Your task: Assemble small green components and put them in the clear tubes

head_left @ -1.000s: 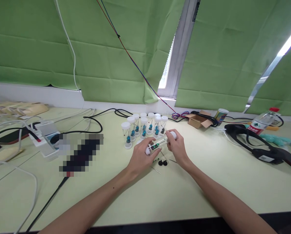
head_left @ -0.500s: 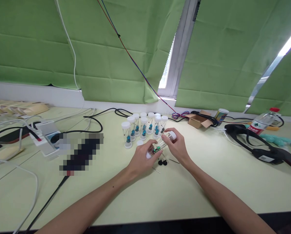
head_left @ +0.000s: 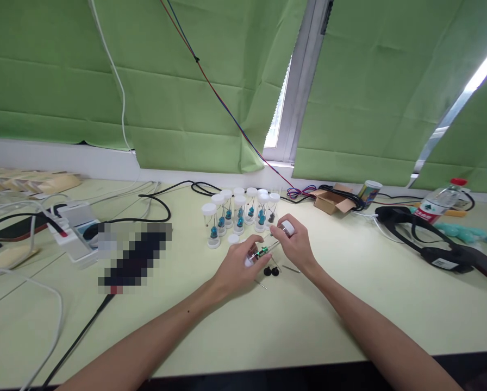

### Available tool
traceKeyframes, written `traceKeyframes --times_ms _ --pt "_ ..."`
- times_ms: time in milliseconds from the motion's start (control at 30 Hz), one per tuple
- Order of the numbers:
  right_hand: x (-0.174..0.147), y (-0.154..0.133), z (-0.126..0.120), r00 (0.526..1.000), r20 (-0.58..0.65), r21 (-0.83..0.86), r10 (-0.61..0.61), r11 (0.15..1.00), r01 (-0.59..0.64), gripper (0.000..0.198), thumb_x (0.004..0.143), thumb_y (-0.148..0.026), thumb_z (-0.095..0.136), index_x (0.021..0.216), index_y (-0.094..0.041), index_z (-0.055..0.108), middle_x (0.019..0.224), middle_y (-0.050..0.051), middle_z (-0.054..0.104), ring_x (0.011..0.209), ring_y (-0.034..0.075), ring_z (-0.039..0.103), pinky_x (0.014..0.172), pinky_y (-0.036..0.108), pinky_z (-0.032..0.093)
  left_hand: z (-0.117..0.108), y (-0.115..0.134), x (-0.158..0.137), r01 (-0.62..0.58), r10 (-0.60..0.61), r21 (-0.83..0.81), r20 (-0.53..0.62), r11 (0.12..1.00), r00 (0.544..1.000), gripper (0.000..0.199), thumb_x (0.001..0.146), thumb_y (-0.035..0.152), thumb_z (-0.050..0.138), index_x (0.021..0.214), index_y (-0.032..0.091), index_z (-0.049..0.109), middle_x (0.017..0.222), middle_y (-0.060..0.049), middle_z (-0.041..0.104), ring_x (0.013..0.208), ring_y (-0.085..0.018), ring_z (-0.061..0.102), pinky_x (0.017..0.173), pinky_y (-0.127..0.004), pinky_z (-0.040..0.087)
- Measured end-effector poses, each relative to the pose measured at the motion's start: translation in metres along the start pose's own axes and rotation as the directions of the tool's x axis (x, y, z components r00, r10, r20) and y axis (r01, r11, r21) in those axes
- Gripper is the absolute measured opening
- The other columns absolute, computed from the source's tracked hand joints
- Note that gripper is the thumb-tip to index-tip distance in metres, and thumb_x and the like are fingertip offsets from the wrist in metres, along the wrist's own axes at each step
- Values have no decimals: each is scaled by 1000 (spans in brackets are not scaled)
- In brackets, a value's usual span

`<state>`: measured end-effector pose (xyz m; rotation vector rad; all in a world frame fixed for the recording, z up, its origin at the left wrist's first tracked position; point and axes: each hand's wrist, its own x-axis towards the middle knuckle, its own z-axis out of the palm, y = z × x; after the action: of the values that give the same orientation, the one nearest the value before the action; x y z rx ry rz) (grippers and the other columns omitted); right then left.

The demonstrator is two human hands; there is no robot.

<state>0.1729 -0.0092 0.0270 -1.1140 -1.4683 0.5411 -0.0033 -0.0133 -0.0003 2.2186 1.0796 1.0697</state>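
A clear tube (head_left: 270,244) with white ends and a small green part (head_left: 262,251) inside is held tilted over the table, its upper end to the right. My left hand (head_left: 236,267) is closed round its lower end, thumb below and fingers above. The upper end, with its white cap (head_left: 288,227), is in the grip of my right hand (head_left: 297,247); my palm side hides part of it. Under the tube lie black round pieces (head_left: 272,271) and thin metal rods (head_left: 291,269). A loose white cap (head_left: 233,239) lies left of the tube.
Several capped clear tubes (head_left: 239,214) with blue parts stand close behind my hands. A cardboard box (head_left: 332,201), a can (head_left: 369,193), a black headset (head_left: 443,255) and a bottle (head_left: 439,202) are to the right. Cables and a power strip (head_left: 75,233) lie left.
My right hand's fingers have shifted slightly on the tube's capped end. My left hand keeps its hold, and the view has moved very slightly.
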Motion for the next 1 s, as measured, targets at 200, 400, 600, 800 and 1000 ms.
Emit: traceKeyframes --times_ms 200,400,600,800,1000 --pt "0 2 0 1000 -3 -20 -10 1000 10 24 81 -38 63 71 -21 49 56 -6 43 53 11 35 50 23 31 1 0 0 -10 10 6 1 1000 1000 30 89 47 55 105 22 58 67 4 54 60 -12 47 59 -26 36" --pt "0 1 0 1000 -7 -53 -3 999 3 24 80 -39 62 71 -21 50 55 -5 44 53 11 35 49 23 30 1 -1 -1 -2 2 20 -1 1000 1000 30 89 47 55 105 22 58 67 4 54 61 -13 48 58 -25 36" --pt "-2 -5 1 1000 -13 -75 -12 997 11 24 83 -39 60 71 -22 49 54 -6 42 52 11 33 49 23 29 -1 4 -1 2 -2 13 11 1000 1000 27 90 46 54 104 22 56 65 5 53 59 -12 49 58 -25 35" --pt "-3 -6 1 999 -13 -79 -40 996 39 25 86 -41 56 73 -22 48 54 -6 40 52 11 33 49 23 29 -1 6 -2 1 -1 10 -5 1000 1000 27 89 44 55 104 23 57 64 5 53 58 -12 49 57 -26 35" --pt "-4 -7 1 999 -16 -77 -51 996 50 26 88 -41 53 72 -22 49 55 -5 41 51 11 34 49 23 30 0 6 -2 6 -6 15 11 1000 1000 27 89 45 54 104 23 55 64 5 52 59 -12 48 57 -25 36"
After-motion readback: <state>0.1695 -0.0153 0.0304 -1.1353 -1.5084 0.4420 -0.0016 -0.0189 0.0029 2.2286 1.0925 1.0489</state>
